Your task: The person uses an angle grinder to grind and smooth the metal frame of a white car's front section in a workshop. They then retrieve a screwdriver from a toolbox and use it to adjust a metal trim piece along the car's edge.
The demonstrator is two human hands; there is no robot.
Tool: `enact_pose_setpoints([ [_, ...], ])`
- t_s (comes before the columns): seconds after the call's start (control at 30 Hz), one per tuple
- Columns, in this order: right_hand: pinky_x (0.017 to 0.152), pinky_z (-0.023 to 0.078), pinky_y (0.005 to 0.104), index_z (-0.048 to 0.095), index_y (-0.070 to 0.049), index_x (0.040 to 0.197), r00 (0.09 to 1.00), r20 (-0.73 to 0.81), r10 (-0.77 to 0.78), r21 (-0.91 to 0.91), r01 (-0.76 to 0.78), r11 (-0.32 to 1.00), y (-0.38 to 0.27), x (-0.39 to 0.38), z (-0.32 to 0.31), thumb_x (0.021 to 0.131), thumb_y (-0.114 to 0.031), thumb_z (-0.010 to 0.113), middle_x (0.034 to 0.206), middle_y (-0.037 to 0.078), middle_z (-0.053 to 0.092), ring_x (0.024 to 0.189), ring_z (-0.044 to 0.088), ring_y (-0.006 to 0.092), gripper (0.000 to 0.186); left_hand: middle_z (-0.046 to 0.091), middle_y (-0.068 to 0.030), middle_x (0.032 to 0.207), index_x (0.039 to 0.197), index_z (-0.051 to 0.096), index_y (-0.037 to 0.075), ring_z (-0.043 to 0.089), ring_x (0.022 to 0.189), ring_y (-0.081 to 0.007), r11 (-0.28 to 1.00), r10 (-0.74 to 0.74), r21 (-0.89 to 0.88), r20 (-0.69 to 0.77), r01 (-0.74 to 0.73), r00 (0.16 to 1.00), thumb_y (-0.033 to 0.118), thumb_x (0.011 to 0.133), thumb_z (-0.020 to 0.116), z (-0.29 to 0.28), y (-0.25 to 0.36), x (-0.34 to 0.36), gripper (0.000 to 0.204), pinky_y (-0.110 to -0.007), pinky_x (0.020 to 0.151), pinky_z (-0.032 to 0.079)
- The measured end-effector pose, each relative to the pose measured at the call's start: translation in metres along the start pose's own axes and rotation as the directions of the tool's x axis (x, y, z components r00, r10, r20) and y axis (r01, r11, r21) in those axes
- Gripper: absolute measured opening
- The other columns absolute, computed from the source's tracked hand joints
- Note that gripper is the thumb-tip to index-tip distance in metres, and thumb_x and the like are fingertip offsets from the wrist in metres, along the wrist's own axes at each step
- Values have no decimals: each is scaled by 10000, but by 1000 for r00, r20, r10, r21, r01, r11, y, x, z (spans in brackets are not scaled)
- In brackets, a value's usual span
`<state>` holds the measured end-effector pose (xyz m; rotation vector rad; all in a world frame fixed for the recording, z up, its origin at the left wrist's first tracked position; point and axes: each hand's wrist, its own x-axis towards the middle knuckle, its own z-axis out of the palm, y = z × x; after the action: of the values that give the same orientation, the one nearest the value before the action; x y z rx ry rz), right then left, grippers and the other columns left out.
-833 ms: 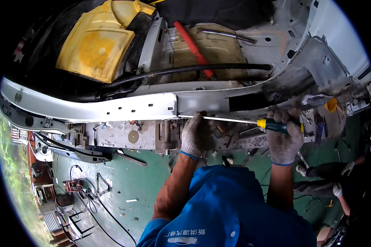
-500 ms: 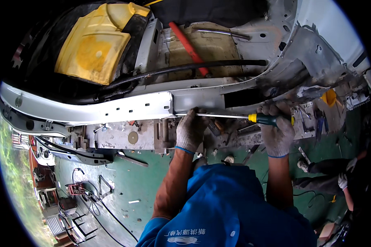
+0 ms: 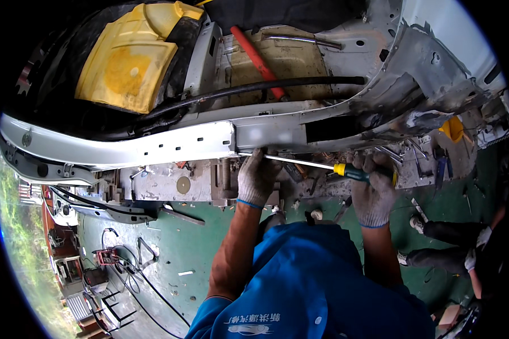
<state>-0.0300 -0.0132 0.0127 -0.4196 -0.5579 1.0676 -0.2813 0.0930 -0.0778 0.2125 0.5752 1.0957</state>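
My gloved right hand (image 3: pixel 374 189) is wrapped round the green and yellow handle of a long screwdriver (image 3: pixel 305 162). The shaft runs left, slanting slightly up, to my gloved left hand (image 3: pixel 257 179), whose fingers are closed on it near the tip. That tip lies at the lower edge of a white car sill panel (image 3: pixel 181 148), close to where the panel ends against the grey sill (image 3: pixel 271 134). Just where the tip touches is hidden by my left fingers.
A bench (image 3: pixel 164 186) with scattered tools runs below the sill. A red bar (image 3: pixel 257 59) and a black hose (image 3: pixel 254 87) lie inside the car body; a yellow panel (image 3: pixel 127 68) sits at far left. Another person's legs (image 3: pixel 444 243) show at right.
My right hand has moved left and down with the screwdriver handle, so the shaft now tilts more. My left hand has shifted slightly left, still on the shaft.
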Motion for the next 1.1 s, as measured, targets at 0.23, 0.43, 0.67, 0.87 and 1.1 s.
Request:
enact_pose_setpoints([
  [0.23,1104,429,483,683,-71,1198,999,44,-17,-6,17,1000,-7,26,0,880,-48,647,1044,106,708,1026,656,249,321,696,-114,1016,1207,620,40,678,896,-258,997,-40,71,-13,41,999,269,1058,570,5,-1,4,279,-387,781,567],
  [0.43,1085,433,507,674,-86,1181,997,50,-59,-70,62,996,-27,42,6,893,-75,648,957,74,665,1005,653,248,290,725,-139,973,1174,622,20,716,835,-269,970,-89,221,-64,101,994,322,1040,609,9,-16,8,330,-373,733,598],
  [0.67,1082,401,512,662,-79,1183,995,95,14,-2,-14,1000,-12,58,5,906,-96,643,969,70,624,1020,606,249,278,700,-140,922,1055,627,73,674,849,-277,988,-79,127,-97,91,992,300,1070,554,15,-3,9,239,-382,766,566],
  [0.87,1028,533,492,671,-39,1173,991,136,13,-45,-7,999,-5,81,35,877,3,616,958,119,693,987,696,264,304,683,-121,969,1104,602,80,641,844,-248,997,-49,58,-106,56,993,316,1068,563,9,6,10,242,-365,752,555],
  [1.1,874,559,432,627,12,1160,970,240,50,-206,1,978,2,120,94,916,-79,629,853,100,659,823,653,205,261,684,-95,954,1074,615,104,607,816,-244,989,4,-149,-83,-17,997,404,1074,536,25,0,13,310,-350,728,524],
])
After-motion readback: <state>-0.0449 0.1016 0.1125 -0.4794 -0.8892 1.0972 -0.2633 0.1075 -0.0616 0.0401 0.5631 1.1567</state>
